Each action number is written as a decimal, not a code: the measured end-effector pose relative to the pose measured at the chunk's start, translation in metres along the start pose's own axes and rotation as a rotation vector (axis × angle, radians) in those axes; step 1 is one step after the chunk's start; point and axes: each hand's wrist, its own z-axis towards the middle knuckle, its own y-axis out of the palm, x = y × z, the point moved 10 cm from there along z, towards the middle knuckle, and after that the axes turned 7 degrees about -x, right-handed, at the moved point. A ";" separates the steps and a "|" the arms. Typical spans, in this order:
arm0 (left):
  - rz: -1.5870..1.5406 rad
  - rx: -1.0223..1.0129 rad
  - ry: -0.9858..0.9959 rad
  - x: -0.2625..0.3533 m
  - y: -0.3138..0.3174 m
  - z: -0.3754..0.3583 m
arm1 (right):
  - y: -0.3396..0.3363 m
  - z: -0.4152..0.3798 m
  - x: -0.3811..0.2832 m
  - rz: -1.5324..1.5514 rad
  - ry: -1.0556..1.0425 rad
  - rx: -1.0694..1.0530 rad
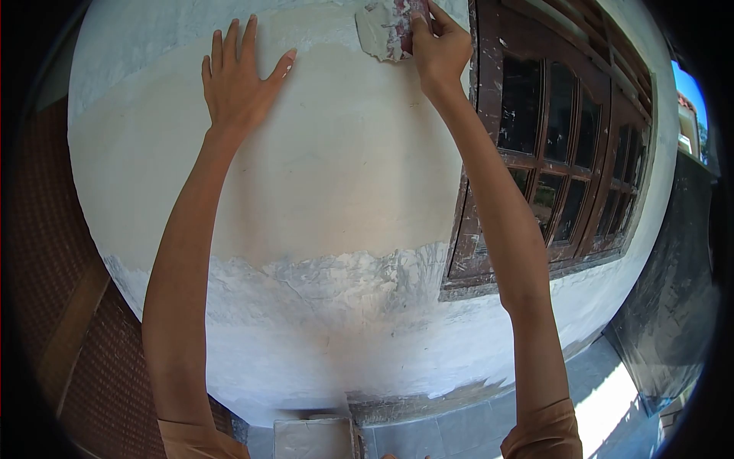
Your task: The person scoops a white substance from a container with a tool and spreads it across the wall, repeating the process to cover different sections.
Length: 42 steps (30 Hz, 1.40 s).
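Note:
My left hand (238, 80) is spread flat against the upper part of the wall (329, 161), with a bit of white filler on the thumb. High up near the window frame, my right hand (443, 50) grips a putty scraper (403, 27) with a reddish, smeared edge. A thick layer of pale putty (378, 34) covers the scraper's left side, close to the wall. Smooth beige filler coats the middle of the wall, ending in a ragged lower edge above rough grey-white patches.
A brown wooden window (562, 115) with dark panes is set in the wall at right. Woven panelling (46, 206) stands at far left. Below are a pale box-like object (313, 438) and grey floor tiles (409, 441). Dark sheeting (665, 283) hangs at right.

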 end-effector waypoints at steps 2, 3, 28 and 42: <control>-0.017 0.006 0.012 -0.001 0.000 0.000 | -0.040 0.004 0.007 -0.174 0.078 0.119; -0.032 0.015 0.018 -0.002 -0.001 0.000 | -0.063 0.009 0.008 -0.151 0.029 0.186; 0.031 0.019 -0.013 -0.001 -0.007 -0.007 | -0.061 0.019 -0.010 -0.043 -0.100 0.265; 0.030 -0.254 -0.098 0.012 -0.027 -0.002 | -0.080 0.028 -0.012 -0.337 -0.169 0.342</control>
